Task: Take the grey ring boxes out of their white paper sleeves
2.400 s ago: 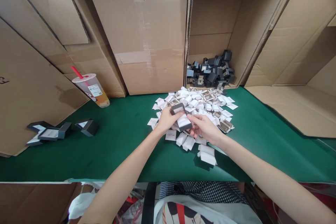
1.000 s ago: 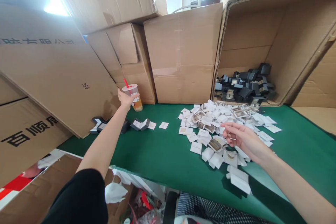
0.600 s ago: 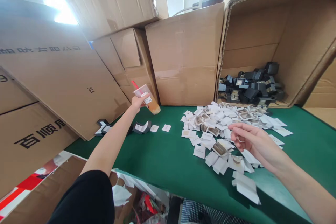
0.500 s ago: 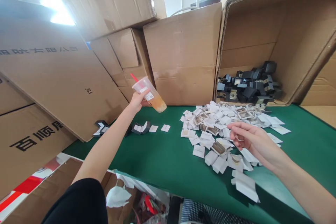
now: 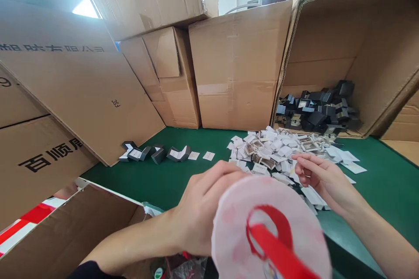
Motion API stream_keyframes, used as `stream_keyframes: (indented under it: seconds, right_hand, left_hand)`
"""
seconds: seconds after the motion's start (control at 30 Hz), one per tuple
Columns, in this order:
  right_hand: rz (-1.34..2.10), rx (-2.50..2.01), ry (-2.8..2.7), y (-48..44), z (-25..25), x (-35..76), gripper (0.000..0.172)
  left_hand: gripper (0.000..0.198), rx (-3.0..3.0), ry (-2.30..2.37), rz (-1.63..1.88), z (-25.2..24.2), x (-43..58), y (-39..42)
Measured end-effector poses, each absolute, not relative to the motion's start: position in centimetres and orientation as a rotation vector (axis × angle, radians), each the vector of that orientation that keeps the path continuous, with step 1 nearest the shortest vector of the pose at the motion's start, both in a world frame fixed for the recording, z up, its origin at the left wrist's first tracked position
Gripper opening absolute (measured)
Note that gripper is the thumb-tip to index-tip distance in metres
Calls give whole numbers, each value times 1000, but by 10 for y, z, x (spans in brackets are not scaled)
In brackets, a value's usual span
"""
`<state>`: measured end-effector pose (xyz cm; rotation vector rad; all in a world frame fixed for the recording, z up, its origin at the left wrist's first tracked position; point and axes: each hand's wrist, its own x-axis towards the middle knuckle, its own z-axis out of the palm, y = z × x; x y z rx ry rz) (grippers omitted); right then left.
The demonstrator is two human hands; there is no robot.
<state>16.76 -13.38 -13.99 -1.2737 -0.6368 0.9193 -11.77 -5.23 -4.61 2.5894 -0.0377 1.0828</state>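
My left hand (image 5: 209, 205) is closed around a drink cup (image 5: 238, 231), now large and close to the camera. Its pale pink film lid faces me, and a red straw (image 5: 278, 248) pokes up through it toward the lower edge. The cup's lower body is hidden behind its lid. To the right, my right hand (image 5: 316, 176) hovers with bent fingers, thumb and fingertips close together, over a heap of small white folded cards (image 5: 268, 146). Whether those fingers pinch anything is too small to make out.
Several small black boxes (image 5: 159, 154) stand in a row at the left on the green tabletop (image 5: 147, 187), beside two white cards (image 5: 208, 155). More black boxes (image 5: 316, 111) fill an open carton (image 5: 376, 52) at the back right. Large cartons (image 5: 238, 69) wall the back.
My left hand has brought the cup from the back of the table toward the camera, turning its lid and straw to face me. My right hand has barely moved.
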Motion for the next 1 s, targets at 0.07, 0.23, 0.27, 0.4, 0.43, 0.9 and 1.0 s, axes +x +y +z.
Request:
stream_keyframes:
  seconds: [0.07,0.23,0.27,0.4,0.43,0.9,1.0]
  right_hand:
    - [910,-1282,-630,-134,-141,168,27]
    - [895,-1295,-650,-136,-139,166,22]
    - [890,-1298,-657,-136,-139,166,21]
    - [888,-1298,-662,-136,-140,166,22]
    - [889,-1297,-658,-136,-140,167,23]
    - [887,-1332,-708,-138,-139,162,22]
    - [892,-1344,-715,-138,-142,165,29]
  left_hand:
    - [45,2665,-137,1204,-42,-119,-59]
    - [47,2699,-175,1374,-34,-119,-66]
    - [48,2702,-200,1391,-33,-119,-66]
    - [51,2695,-218,1385,-30,-120,-69]
    - [50,2689,-202,1371,-30,-120,-71]
    - [59,2795,-312,1384,-25,-112,-58]
    - [49,2617,-250,1516,-37,-111,-76]
